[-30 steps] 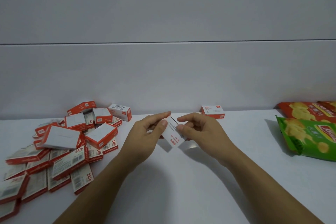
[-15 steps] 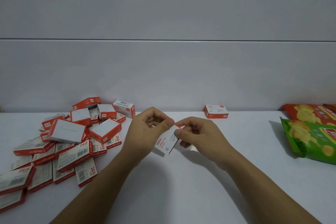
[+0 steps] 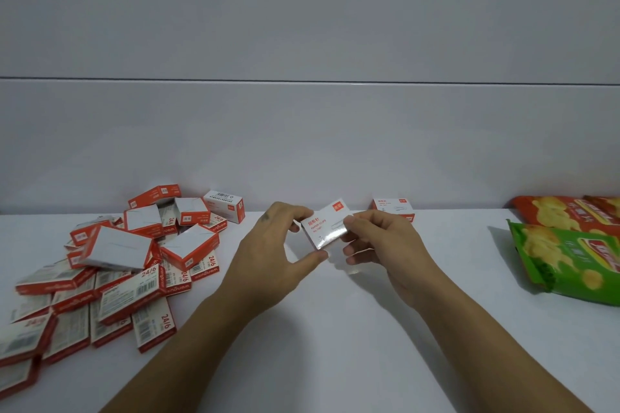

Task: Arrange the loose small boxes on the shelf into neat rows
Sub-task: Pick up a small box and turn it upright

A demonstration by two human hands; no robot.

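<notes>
Probably a shop, white shelf (image 3: 335, 352), heaped stationery boxes (image 3: 124, 246), crisp packets (image 3: 570, 261)

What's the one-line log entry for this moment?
left hand: pinches held box | right hand: pinches held box | held box: above shelf, unplaced | lone box: at wall | pile: loose, left

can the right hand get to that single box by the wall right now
Probably, but not freely. The single box sits just behind the right hand, nothing between them. That hand, though, pinches the held box together with the left hand, so it must let go first.
</notes>
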